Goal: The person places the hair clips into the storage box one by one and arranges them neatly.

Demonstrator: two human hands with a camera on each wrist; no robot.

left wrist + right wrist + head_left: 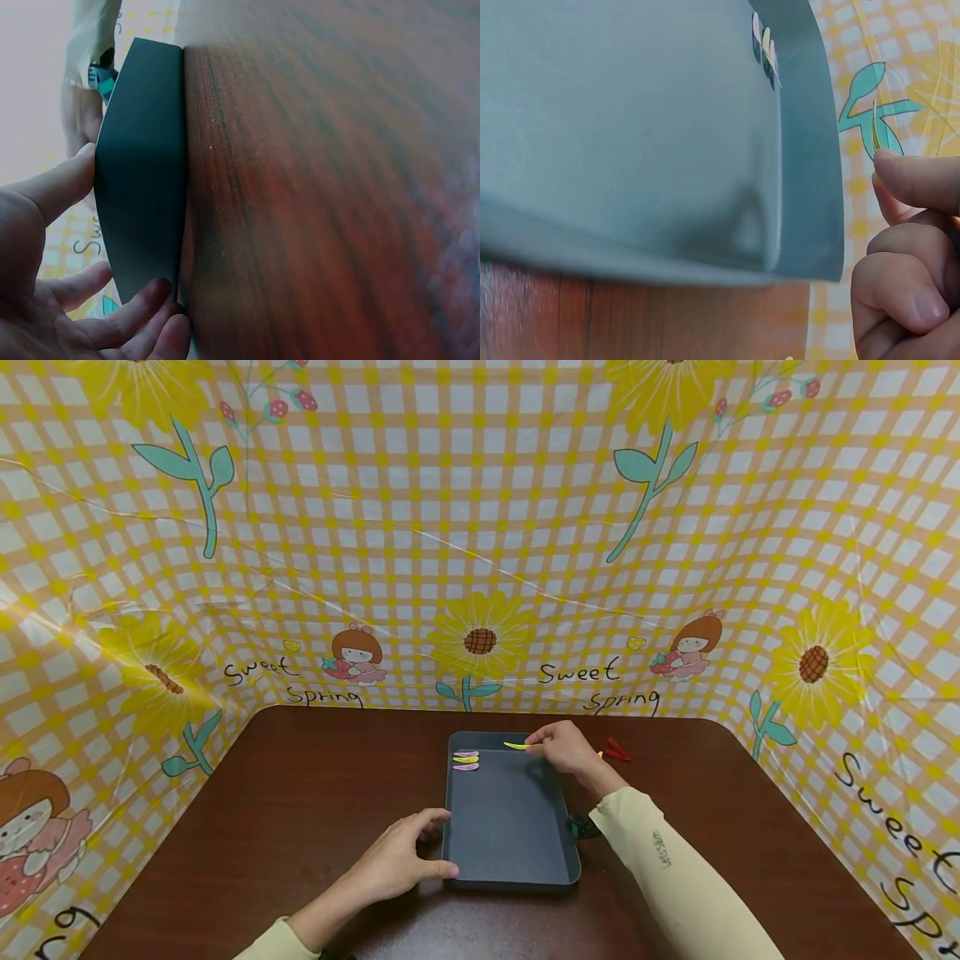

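My right hand pinches a yellow hair clip between thumb and forefinger, over the far end of the dark grey tray. In the right wrist view the clip sticks up from the fingertips, its other end covered by them. Three hair clips lie in a column inside the tray's far left corner: a pink clip, a yellow one and another pink one. At the tray's near left side, my left hand rests with thumb and fingers spread against the rim and outer wall.
Several red hair clips lie on the brown table to the right of the tray, with a bit of yellow showing beside the right wrist. A checked sunflower cloth hangs behind the table and along both sides.
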